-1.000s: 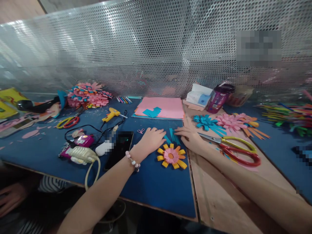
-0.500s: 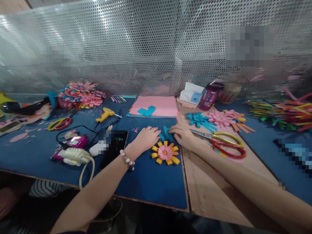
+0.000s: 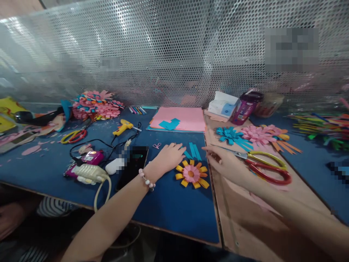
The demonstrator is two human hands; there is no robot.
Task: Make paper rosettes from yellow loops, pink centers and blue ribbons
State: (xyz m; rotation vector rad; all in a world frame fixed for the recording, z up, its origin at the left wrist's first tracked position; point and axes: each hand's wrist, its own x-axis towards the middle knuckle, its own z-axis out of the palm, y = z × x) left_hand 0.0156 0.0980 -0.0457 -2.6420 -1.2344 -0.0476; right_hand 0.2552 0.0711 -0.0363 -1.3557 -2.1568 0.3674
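Observation:
My left hand (image 3: 169, 157) lies palm down on the blue tabletop, fingers stretched out, touching or nearly touching the end of a blue paper strip. Several of these blue paper strips (image 3: 194, 151) lie between my hands. Just to their right is my right hand (image 3: 224, 160), its index finger extended and the others partly curled, with nothing visible in it. Below the strips sits a paper flower (image 3: 191, 174) with yellow-orange looped petals and a pink centre. Beside my right hand, large scissors (image 3: 268, 162) with one yellow and one red handle rest on the brown board.
Pink paper sheets (image 3: 185, 115) with blue pieces lie behind. Blue (image 3: 229, 134) and pink paper flowers (image 3: 257, 135) are at right, near a purple cup (image 3: 245, 107). At left are a yellow glue gun (image 3: 123, 127), cables, a phone (image 3: 133, 167) and more scissors (image 3: 73, 136).
My right hand has moved right, off the blue strips, which now show side by side. My left hand stays beside them. The whole view has shifted slightly.

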